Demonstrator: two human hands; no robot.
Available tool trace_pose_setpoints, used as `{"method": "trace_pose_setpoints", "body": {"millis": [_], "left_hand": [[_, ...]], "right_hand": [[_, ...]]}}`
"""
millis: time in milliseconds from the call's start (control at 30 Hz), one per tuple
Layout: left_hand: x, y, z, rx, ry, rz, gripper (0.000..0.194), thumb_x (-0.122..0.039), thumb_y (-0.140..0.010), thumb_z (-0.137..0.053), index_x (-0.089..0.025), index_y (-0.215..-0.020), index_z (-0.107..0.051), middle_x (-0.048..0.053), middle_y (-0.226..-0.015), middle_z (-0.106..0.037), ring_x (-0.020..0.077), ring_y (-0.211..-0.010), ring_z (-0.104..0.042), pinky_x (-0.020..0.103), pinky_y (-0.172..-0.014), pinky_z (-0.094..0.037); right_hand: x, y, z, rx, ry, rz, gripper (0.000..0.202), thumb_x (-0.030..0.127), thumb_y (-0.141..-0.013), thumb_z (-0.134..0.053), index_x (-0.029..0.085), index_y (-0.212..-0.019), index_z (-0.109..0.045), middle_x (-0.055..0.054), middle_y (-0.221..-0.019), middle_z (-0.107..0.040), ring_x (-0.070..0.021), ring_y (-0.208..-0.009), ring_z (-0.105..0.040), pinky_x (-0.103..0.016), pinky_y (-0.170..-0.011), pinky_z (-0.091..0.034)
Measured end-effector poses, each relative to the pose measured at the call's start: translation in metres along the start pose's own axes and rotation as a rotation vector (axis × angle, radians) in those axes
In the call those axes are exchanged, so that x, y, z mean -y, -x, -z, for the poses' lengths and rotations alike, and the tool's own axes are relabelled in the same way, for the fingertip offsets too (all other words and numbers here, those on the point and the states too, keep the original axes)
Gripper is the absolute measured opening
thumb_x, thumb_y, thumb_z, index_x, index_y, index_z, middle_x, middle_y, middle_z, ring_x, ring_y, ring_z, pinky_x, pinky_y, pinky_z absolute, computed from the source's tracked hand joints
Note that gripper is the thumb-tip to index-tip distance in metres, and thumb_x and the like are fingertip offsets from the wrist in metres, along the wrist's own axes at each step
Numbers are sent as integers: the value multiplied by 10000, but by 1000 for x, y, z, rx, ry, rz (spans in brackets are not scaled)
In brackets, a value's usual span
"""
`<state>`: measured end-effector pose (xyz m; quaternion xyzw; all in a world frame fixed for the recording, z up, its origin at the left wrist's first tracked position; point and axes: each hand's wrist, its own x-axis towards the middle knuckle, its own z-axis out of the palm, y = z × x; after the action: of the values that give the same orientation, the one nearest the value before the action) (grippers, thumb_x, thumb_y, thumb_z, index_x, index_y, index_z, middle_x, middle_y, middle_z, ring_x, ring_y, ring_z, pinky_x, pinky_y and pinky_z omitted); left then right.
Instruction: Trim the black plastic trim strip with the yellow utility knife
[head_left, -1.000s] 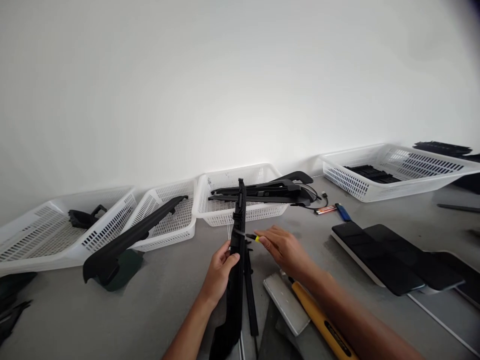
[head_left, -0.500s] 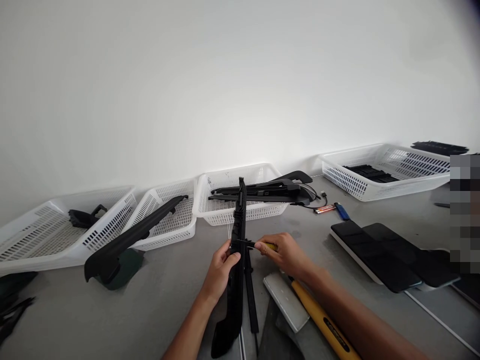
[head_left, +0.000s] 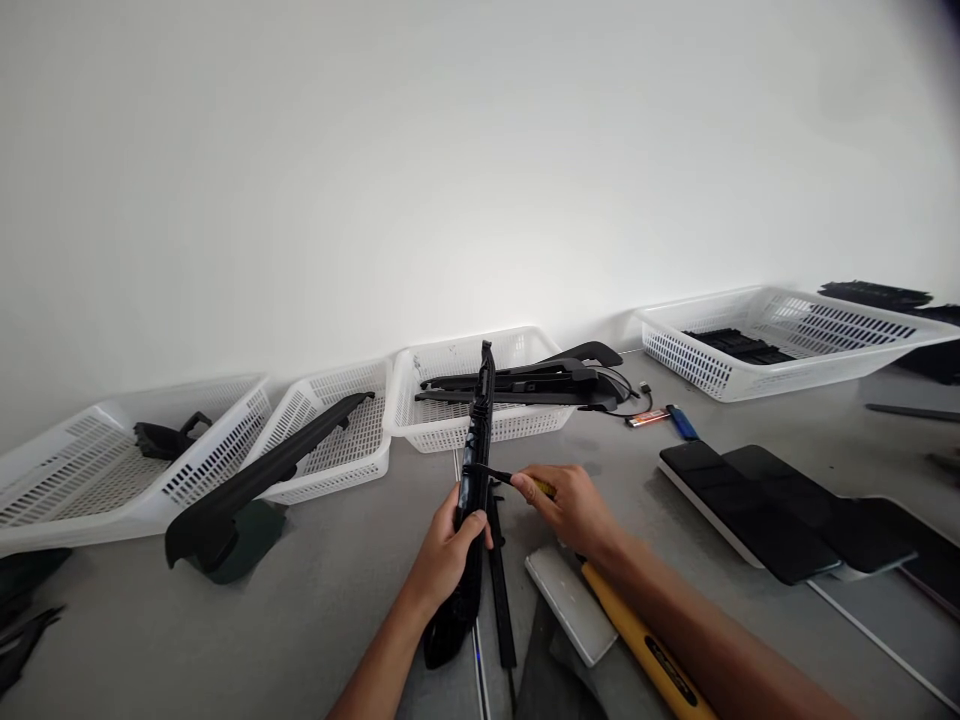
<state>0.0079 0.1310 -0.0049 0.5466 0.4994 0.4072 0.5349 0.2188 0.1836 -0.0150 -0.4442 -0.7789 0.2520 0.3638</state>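
My left hand (head_left: 442, 555) is closed around a long black plastic trim piece (head_left: 472, 500), which stretches away from me with its narrow end over a white basket. Pinched in my right hand (head_left: 566, 500) is a slim tool (head_left: 499, 474) with a dark shaft and a yellow handle; its tip meets the trim piece just above my left fingers. Below that, a thin black strip (head_left: 502, 600) lies on the table. A yellow-handled tool (head_left: 637, 635) and a whitish block (head_left: 571, 605) sit near my right forearm, which partly hides the yellow-handled tool.
White baskets (head_left: 480, 432) line the wall, the middle one with several black trim pieces (head_left: 536, 380) across it. Another trim piece (head_left: 262, 475) leans on a basket at left. Phone-like black slabs (head_left: 750, 510), a lighter (head_left: 647, 418) and a cable (head_left: 626, 385) lie at right.
The trim piece has been turned and raised a little in my left hand, and its lower end has come up. The slim tool's tip has shifted slightly upward along it.
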Motion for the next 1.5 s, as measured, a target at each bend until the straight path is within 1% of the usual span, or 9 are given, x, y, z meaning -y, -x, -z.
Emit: {"method": "trace_pose_setpoints", "body": {"millis": [267,400,500,633,900,1033,1167,1300,1500], "left_hand": [[1,-1,1,-14,26,-5,269,-438,-960,-565,-194,-1075,-580,-32,-698,-597,168,-695,-550,267,-690,-474],[-1,0,1,-14,58,30,381,-444,-945,-566,-175,-1215,-566,-41,-682,-592,161,-649,-530,263,-643,-464],[-3,1,0,-3,76,56,495,-452,-936,-563,-149,-1326,-534,-41,-671,-596,162,-637,-527,263,-629,-455],[-2,0,0,5,105,45,485,-441,-933,-570,-149,-1320,-551,-39,-654,-606,158,-630,-527,256,-626,-439],[9,-3,3,-36,122,2,313,-441,-964,-573,-178,-1131,-599,-43,-649,-605,140,-615,-520,244,-624,-444],[11,-3,3,-44,116,-9,355,-435,-975,-566,-177,-1218,-588,-49,-648,-603,138,-611,-520,237,-614,-444],[9,-3,3,-59,95,-7,443,-447,-967,-584,-164,-1307,-568,-52,-652,-605,135,-615,-526,238,-628,-452],[3,-2,1,-2,101,40,544,-441,-886,-673,-140,-1326,-565,-32,-693,-645,149,-667,-578,256,-665,-482],[5,1,-1,98,124,197,617,-585,-840,-685,-115,-1228,-588,35,-687,-717,167,-620,-621,266,-604,-474]], "right_hand": [[-2,-1,0,23,20,13,610,610,-1088,-381,192,-694,-584,9,-616,-562,-120,-579,-469,-255,-594,-311],[-6,-3,3,-16,3,-23,632,618,-1080,-394,185,-660,-583,11,-589,-555,-119,-559,-477,-264,-587,-322],[-8,-4,6,-91,-10,-39,589,586,-1078,-423,185,-729,-675,-10,-660,-644,-143,-614,-574,-266,-619,-383],[-5,-2,7,-59,-16,44,367,496,-1048,-541,219,-967,-768,-45,-926,-773,-189,-829,-703,-270,-738,-464],[-6,1,3,-92,94,81,307,484,-1010,-589,220,-959,-737,-49,-912,-759,-192,-812,-698,-278,-711,-451],[-4,1,5,-111,90,64,274,472,-990,-618,221,-970,-727,-54,-950,-761,-205,-854,-702,-286,-745,-461],[-1,1,7,4,61,74,248,446,-983,-628,225,-926,-726,-37,-901,-759,-190,-808,-684,-280,-722,-441],[-4,-2,8,-10,1,-11,304,469,-1014,-595,231,-897,-742,-18,-859,-761,-175,-767,-675,-275,-695,-430],[-10,-3,10,-115,-20,-45,329,496,-1005,-597,220,-918,-754,-37,-862,-762,-190,-770,-679,-285,-710,-458]]}}
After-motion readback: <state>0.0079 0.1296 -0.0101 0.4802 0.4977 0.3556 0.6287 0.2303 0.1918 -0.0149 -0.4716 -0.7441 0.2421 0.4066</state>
